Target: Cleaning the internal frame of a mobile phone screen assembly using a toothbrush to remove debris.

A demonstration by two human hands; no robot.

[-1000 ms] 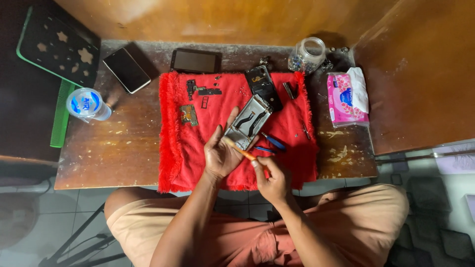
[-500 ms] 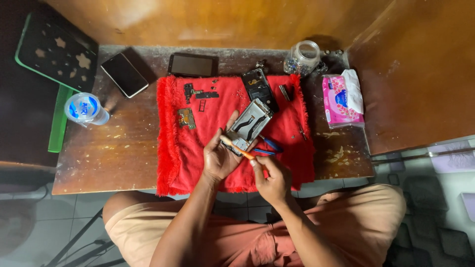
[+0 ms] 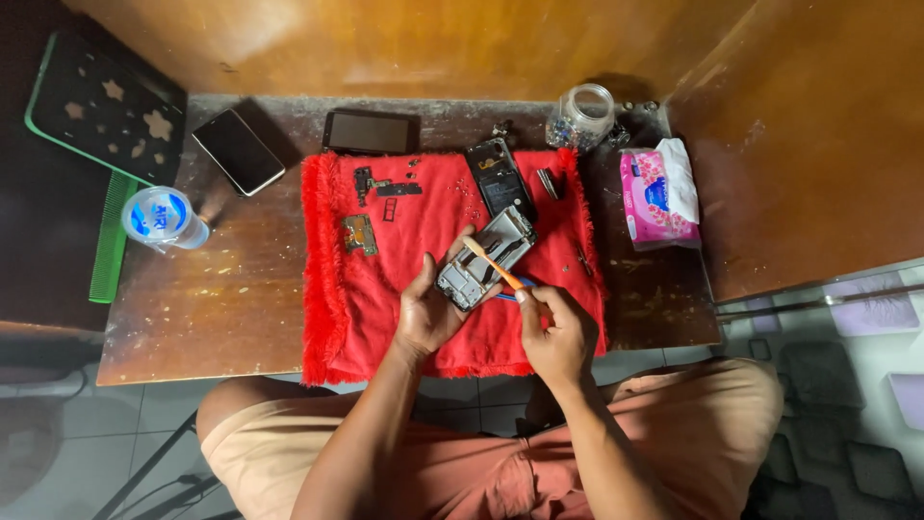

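My left hand [image 3: 428, 306] holds an opened phone frame [image 3: 483, 256] above a red fringed cloth [image 3: 385, 289], fingers wrapped round its lower end. My right hand [image 3: 555, 327] pinches a thin orange tool [image 3: 494, 262] whose pale tip rests inside the frame. A blue tool [image 3: 512, 289] lies on the cloth just under the frame. Small circuit boards [image 3: 358, 234] and dark parts [image 3: 385, 185] lie on the cloth's left half. A black phone back part [image 3: 495, 176] lies at the cloth's top.
On the wooden table: two dark phones [image 3: 238, 150] [image 3: 371, 131], a sealed water cup [image 3: 162, 219], a glass jar [image 3: 582, 117], a pink tissue pack [image 3: 654, 193], tweezers [image 3: 547, 183]. A green comb [image 3: 108, 241] and a dark star-patterned tray [image 3: 101, 111] sit at the left edge. Wooden walls stand behind and right.
The orange tool's tip has shifted slightly up and right inside the phone frame. Both hands stay in nearly the same place.
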